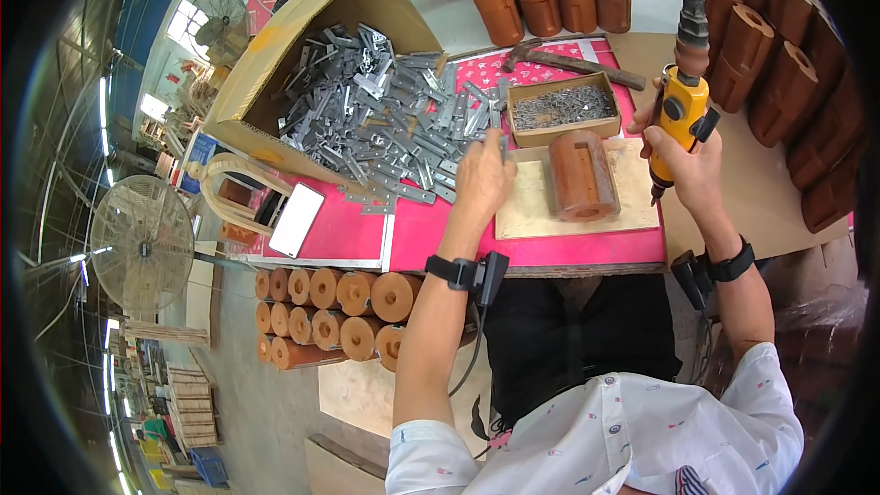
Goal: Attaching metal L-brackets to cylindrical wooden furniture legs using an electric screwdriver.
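One yellow pneumatic screwdriver (683, 119), upright.

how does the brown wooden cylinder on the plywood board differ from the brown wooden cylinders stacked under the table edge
The brown wooden cylinder on the pale plywood board lies alone on its side, showing a slot cut along its length. The brown wooden cylinders stacked below the table edge lie in rows with round ends facing out, each showing a centre hole. The single one sits between the left hand and the right hand, which holds a yellow power screwdriver; the stack is untouched. Both share the reddish-brown finish.
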The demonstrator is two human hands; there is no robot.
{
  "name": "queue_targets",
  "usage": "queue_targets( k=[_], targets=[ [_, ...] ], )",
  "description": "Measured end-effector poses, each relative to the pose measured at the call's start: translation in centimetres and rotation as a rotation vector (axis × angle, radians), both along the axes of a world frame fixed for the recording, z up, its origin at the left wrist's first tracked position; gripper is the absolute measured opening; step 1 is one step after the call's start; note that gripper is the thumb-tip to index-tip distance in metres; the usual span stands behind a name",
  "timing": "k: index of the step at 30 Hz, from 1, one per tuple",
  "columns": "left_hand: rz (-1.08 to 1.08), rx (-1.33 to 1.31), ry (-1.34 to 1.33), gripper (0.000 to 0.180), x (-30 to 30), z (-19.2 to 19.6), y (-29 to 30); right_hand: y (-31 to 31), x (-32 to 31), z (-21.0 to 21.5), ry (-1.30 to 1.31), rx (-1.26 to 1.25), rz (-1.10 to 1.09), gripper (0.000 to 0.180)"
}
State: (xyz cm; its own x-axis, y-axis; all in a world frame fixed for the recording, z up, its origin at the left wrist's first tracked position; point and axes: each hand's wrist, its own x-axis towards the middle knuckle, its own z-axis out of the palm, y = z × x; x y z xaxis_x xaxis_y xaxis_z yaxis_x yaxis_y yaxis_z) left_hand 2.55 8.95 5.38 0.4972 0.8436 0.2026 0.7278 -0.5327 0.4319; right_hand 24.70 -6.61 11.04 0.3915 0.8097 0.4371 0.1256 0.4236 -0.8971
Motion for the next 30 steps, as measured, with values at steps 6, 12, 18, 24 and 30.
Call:
queue_targets(
  k=[6, 12, 18, 24, 30],
  targets=[
    [-0.102, -0.147, 0.098, 0.054, -0.1, -0.3, -2.0, 0.3, 0.1, -0.2, -0.001, -0.020, 0.007, 0.024],
    [-0.307, -0.099, 0.173, 0.074, -0.8, 0.1, -0.5, 0.1, 0.2, 0.0, 0.018, -0.018, -0.004, 0.023],
    [-0.426, -0.159, 0.174, 0.074, -1.4, 0.1, 0.6, -0.2, -0.4, 0.6, 0.012, -0.081, -0.037, 0.024],
    [-0.388, -0.168, 0.137, 0.068, -1.4, 1.5, 0.0, 0.2, -0.5, 0.3, -0.043, -0.026, -0.022, 0.038],
    [-0.346, -0.267, -0.074, 0.063, -0.4, 6.2, -2.5, 0.3, -0.3, 0.5, -0.084, 0.034, -0.006, 0.037]
  ],
)
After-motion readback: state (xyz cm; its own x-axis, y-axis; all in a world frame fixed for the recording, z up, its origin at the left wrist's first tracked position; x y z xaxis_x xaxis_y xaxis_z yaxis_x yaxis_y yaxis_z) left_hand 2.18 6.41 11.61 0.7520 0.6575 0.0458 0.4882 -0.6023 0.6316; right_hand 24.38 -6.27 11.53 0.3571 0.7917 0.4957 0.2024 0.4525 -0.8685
